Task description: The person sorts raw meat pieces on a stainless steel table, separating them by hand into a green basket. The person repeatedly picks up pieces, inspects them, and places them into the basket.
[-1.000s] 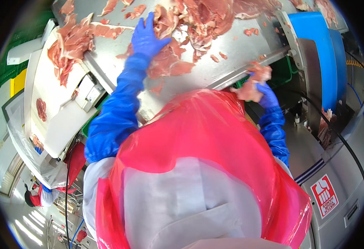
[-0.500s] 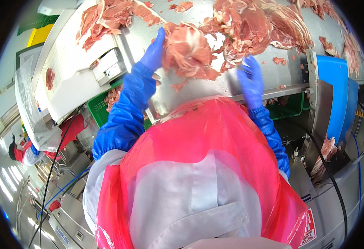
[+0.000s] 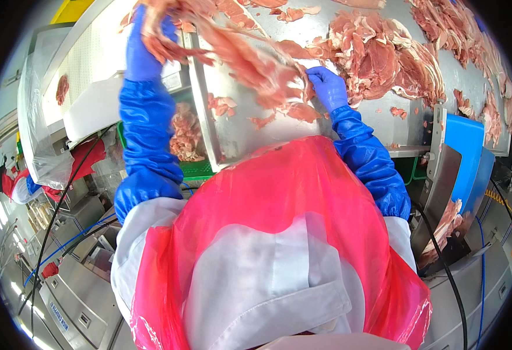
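Observation:
Raw meat slices (image 3: 238,55), blurred by motion, stretch across the near left of the steel table (image 3: 232,137). At their far left end my left hand (image 3: 144,55), in a blue glove, is closed on the meat, with part of the fingers hidden behind it. My right hand (image 3: 329,88), also gloved in blue, pinches the right edge of the same slices, its fingers curled. Right beside it lies a large pile of sliced meat (image 3: 378,61). Small meat scraps (image 3: 300,112) rest on the steel below the stretched slices.
To the left stands a white perforated board (image 3: 90,64) with a piece of meat on it. Below the table edge is a green crate (image 3: 197,170) holding meat trimmings (image 3: 187,134). A blue and steel machine part (image 3: 466,134) borders the right side. More meat (image 3: 460,35) lies at far right.
My left hand has moved left and away, drawing the bunched slices out into a long stretch. My right hand has moved slightly left, its spread fingers now closed at the meat's edge.

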Available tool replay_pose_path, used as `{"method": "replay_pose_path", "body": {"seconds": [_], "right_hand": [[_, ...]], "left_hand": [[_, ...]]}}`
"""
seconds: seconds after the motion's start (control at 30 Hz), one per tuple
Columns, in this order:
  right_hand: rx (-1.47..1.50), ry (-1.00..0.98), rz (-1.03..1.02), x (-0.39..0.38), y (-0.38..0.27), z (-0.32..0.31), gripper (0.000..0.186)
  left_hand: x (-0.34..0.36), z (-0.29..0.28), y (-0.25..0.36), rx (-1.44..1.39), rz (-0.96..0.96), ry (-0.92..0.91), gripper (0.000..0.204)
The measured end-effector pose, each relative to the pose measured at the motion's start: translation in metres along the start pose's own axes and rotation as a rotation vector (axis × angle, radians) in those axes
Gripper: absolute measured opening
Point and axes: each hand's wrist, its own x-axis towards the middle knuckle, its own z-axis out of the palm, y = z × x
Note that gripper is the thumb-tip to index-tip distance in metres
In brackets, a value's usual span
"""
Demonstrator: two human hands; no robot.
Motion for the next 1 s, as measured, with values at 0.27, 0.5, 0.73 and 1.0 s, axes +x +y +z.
{"method": "replay_pose_path", "body": {"seconds": [0.27, 0.5, 0.73, 1.0], "right_hand": [[-0.405, 0.132, -0.501, -0.065, -0.037, -0.015, 0.032], [-0.745, 0.074, -0.475, -0.134, -0.005, -0.040, 0.050], [-0.878, 0.118, -0.290, -0.145, 0.021, -0.053, 0.059], [-0.772, 0.299, -0.237, -0.143, 0.026, -0.058, 0.071]], "left_hand": [[-0.055, 0.086, -0.033, 0.449, -0.740, 0.923, 0.051], [-0.081, 0.325, -0.060, 0.925, -0.579, -0.480, 0.069], [-0.085, 0.057, -0.173, 1.928, -0.715, -0.298, 0.035], [-0.070, -0.150, -0.125, 2.094, -1.134, 0.181, 0.044]]}}
